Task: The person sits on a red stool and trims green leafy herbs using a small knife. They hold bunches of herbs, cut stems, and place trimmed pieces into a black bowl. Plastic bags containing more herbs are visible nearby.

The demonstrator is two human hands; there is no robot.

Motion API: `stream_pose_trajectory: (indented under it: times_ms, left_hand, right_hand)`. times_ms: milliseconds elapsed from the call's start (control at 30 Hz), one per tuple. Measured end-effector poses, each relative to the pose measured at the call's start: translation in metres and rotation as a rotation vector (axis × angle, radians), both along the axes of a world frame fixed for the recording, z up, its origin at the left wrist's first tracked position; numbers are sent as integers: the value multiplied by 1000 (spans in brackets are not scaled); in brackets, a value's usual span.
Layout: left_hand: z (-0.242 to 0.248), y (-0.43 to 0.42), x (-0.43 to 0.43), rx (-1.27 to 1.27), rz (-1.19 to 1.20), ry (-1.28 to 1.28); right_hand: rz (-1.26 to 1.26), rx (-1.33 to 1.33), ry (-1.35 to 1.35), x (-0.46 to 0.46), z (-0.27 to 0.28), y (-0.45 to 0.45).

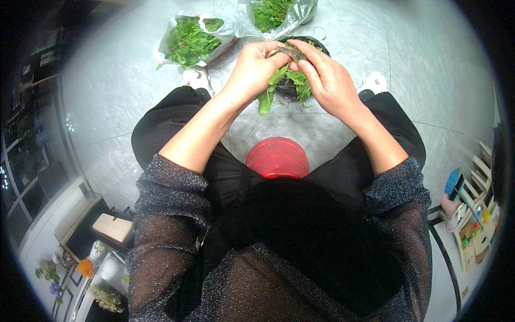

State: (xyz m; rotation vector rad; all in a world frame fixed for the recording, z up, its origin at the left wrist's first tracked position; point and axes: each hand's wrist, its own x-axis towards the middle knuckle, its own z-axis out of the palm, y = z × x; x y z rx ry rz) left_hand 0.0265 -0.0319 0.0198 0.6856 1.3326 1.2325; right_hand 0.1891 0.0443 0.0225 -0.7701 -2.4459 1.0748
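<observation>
My left hand [263, 62] pinches a leafy green plant [266, 100] near its root end, and its leaves hang below my fingers. Close against it, my right hand [325, 76] holds a small knife [292, 52] by thumb and fingers, the blade pointing left at the stem. The handle is mostly hidden in my palm. Under both hands stands a container lined with a black plastic bag [286, 89], with more greens [302, 86] in it. Beyond it are two clear plastic bags of leafy greens, one at the left [191, 42] and one at the top [270, 15].
A red plastic stool or bucket [277, 157] stands between my legs. My white shoes [197, 77] rest on the grey tiled floor [418, 88]. Leaf scraps lie around the lined container. A white rack with various items [476, 237] is at the right, and dried flowers [105, 297] are at the lower left.
</observation>
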Motion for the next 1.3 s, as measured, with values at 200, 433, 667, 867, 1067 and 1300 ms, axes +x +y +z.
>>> stream_pose_trajectory:
  times_ms: [200, 433, 667, 867, 1067, 1300]
  left_hand:
    - [2, -1, -1, -22, -29, 53]
    - [5, 1, -2, -62, -75, 63]
    - [7, -2, -1, -100, -132, 64]
    - [-1, 0, -3, -18, -23, 181]
    - [-4, 1, -2, -25, -25, 138]
    - [3, -1, -1, -49, -17, 153]
  right_hand:
    - [-25, 33, -64, 0, 3, -1]
    - [-52, 13, -159, 5, 1, -3]
    - [-100, -102, 1, 8, -18, 27]
    - [54, -52, 55, 12, -13, 16]
    - [68, 34, 5, 10, -7, 12]
    - [68, 98, -24, 12, -8, 13]
